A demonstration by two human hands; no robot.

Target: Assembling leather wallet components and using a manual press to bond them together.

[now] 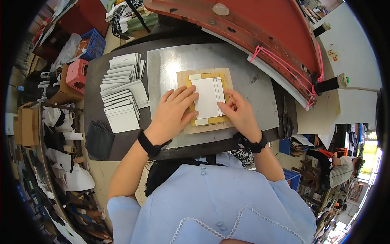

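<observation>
White card point(206, 99) is lying within a yellow frame point(209, 75), which is resting on a tan board point(211, 128). Beneath them a metal plate point(260, 91) is covering much of the dark table point(95, 77). The left hand point(170, 110) is reaching in from the left, its fingers extending flat and slightly apart, with the thumb standing off from them; the fingertips are touching the card's left side and holding nothing between them. The right hand point(241, 113) is bending its fingers at the card's right edge, the thumb coming close to the index finger; whether they are pinching the edge, one cannot tell. Left of the plate, white pieces point(122, 116) are lying in overlapping rows, and black pieces point(99, 140) are sitting near the table's lower left corner. Scissors point(286, 122) are lying at the right end. Beyond the plate a red machine point(264, 24) is leaning over the table, pink cord point(280, 65) hanging along its side.
</observation>
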